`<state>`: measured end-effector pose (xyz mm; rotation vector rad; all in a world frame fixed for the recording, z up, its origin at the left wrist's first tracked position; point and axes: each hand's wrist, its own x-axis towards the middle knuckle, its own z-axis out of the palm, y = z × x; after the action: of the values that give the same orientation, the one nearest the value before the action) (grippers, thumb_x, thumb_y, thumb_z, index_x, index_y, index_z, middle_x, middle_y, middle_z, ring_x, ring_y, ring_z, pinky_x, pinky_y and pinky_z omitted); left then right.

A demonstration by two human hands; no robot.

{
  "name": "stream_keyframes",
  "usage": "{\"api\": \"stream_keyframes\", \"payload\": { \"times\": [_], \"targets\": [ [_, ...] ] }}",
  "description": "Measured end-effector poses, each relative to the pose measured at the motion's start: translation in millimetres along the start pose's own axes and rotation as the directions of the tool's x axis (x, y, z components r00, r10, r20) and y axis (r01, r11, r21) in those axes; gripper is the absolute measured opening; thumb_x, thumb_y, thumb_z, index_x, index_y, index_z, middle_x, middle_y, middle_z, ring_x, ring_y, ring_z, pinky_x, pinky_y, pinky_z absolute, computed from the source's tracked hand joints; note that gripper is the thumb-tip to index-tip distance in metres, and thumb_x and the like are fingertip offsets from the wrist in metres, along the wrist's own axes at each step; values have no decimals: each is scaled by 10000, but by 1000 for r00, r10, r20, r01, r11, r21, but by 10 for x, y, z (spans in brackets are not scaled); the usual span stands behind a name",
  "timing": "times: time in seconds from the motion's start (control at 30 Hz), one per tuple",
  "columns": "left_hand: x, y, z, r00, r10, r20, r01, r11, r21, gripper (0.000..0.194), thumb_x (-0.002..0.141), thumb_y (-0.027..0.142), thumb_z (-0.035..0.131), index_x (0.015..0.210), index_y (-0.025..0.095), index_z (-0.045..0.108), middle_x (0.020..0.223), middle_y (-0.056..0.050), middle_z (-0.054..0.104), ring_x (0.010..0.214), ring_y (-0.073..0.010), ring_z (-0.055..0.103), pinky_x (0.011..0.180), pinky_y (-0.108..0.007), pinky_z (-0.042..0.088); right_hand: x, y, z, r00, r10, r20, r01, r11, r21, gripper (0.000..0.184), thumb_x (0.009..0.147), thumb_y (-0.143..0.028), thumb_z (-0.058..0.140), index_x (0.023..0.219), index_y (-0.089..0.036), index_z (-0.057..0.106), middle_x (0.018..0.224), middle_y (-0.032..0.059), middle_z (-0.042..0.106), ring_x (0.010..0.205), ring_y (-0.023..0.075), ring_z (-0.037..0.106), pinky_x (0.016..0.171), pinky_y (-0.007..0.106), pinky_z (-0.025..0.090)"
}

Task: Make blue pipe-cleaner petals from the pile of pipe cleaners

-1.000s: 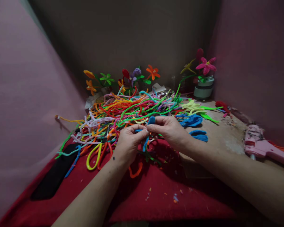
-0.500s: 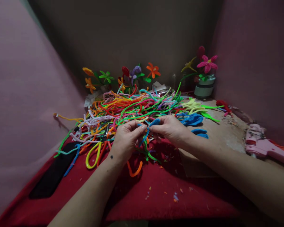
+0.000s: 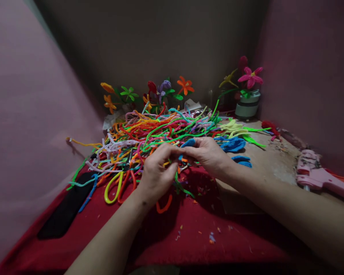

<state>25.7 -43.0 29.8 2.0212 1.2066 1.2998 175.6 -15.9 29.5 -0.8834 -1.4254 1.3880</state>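
A blue pipe cleaner (image 3: 188, 143), bent into a petal-like loop, is pinched in my right hand (image 3: 210, 154). My left hand (image 3: 159, 168) meets it from the left, its fingers closed on the lower end of the same pipe cleaner, most of which they hide. Just behind both hands spreads a big tangled heap of coloured pipe cleaners (image 3: 160, 128). More blue petal shapes (image 3: 233, 145) lie to the right of my right hand. Left of my left hand are scissors (image 3: 114, 188) with yellow and red handles, their blades partly under the heap.
Pipe-cleaner flowers (image 3: 185, 85) stand along the back, some in a pale jar (image 3: 247, 106). A pink glue gun (image 3: 318, 175) lies at the right. On the red cloth (image 3: 240, 244) are a black flat object (image 3: 64, 214) and scattered fluff scraps (image 3: 212, 237).
My left hand has moved slightly right and turned over, its fingers coming up against my right fingertips. The strand hanging below is now covered. My right hand stays nearly in place.
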Motion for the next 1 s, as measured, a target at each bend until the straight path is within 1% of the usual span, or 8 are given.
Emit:
{"api": "stream_keyframes", "payload": {
  "times": [0.17, 0.37, 0.53, 0.63, 0.77, 0.83, 0.9, 1.0],
  "targets": [
    [105, -31, -82, 879, -427, 213, 474, 730, -492, 181, 732, 301, 628, 829, 150, 634, 715, -15, 608, 612, -94, 543, 580, -202, 417, 3, 3, -23, 999, -39, 24, 38, 999, 24, 123, 673, -246, 627, 665, -124, 617, 519, -46, 503, 466, 53, 383, 458, 211, 296],
    [100, -93, -106, 767, -442, 466, 636, 620, -459, 199, 698, 298, 665, 704, 106, 615, 618, -8, 569, 513, -71, 498, 506, -195, 388, 10, 40, -27, 988, -148, 32, 150, 987, -51, 87, 693, -208, 593, 698, -134, 636, 591, -31, 559, 520, 66, 444, 516, 216, 354],
    [72, -52, -62, 857, -414, 308, 490, 840, -233, 177, 744, 292, 594, 666, 133, 583, 550, 18, 527, 474, -75, 447, 487, -209, 356, 0, 59, -26, 977, -211, 24, 209, 936, -282, 98, 706, -171, 542, 645, -138, 611, 589, -23, 546, 563, 87, 465, 548, 227, 364],
    [29, -16, 4, 987, -139, 76, 118, 967, 224, 159, 763, 242, 543, 640, 145, 570, 579, -5, 539, 544, -112, 469, 544, -245, 369, -15, 66, 8, 976, -215, -29, 186, 898, -400, 130, 691, -155, 530, 566, -141, 562, 540, -35, 485, 538, 81, 414, 517, 226, 318],
    [-28, 12, 49, 912, 370, 177, -373, 567, 734, 224, 803, 198, 479, 596, 157, 557, 619, -55, 567, 664, -176, 508, 674, -331, 375, -36, 36, 60, 997, -21, -74, 4, 972, -233, 220, 668, -169, 532, 469, -162, 436, 440, -66, 350, 446, 59, 303, 440, 227, 229],
    [-30, 18, 37, 890, 418, 181, -400, 527, 750, 222, 813, 207, 475, 620, 159, 573, 639, -62, 583, 688, -186, 520, 712, -353, 377, -35, 18, 57, 998, 31, -51, -36, 995, -96, 262, 662, -180, 542, 449, -171, 390, 414, -74, 324, 419, 52, 279, 424, 230, 205],
    [-6, 20, 2, 937, 342, 65, -306, 722, 620, 184, 805, 240, 504, 669, 159, 596, 678, -59, 602, 707, -181, 536, 725, -342, 392, -21, 17, 28, 1000, 17, -22, -17, 1000, 8, 264, 663, -191, 561, 455, -167, 401, 415, -72, 346, 414, 48, 295, 422, 227, 210],
    [70, -2, -81, 998, -56, -31, 57, 998, 26, 191, 795, 316, 529, 790, 155, 632, 756, -48, 631, 720, -161, 570, 695, -289, 433, 18, 42, -39, 999, -17, 41, 13, 995, 104, 208, 684, -248, 597, 531, -150, 498, 437, -64, 401, 407, 49, 327, 415, 221, 228]
  ]
}}
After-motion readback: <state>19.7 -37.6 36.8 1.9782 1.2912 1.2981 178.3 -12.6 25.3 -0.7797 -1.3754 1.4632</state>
